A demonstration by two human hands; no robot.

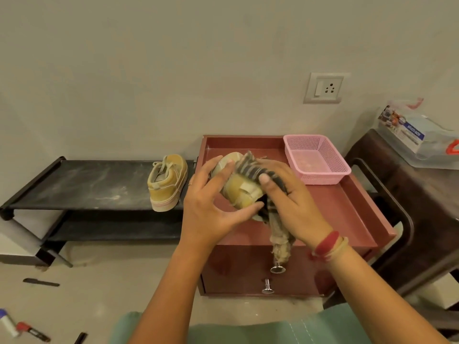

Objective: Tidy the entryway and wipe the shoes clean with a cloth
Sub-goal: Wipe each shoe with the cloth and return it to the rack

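While left hand (pixel 211 207) grips yellow shoe (pixel 244 192) and right hand (pixel 290 199) pinches striped cloth (pixel 250 167) onto it, wiping looks midway (second shoe (pixel 167 184) on rack (pixel 87 184), markers (pixel 32 331) untidied lower left).

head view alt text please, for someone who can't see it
A person's left hand holds a tan shoe over a red cabinet while the right hand presses a striped cloth on it. A matching shoe sits on a black rack to the left, a pink basket on the cabinet.
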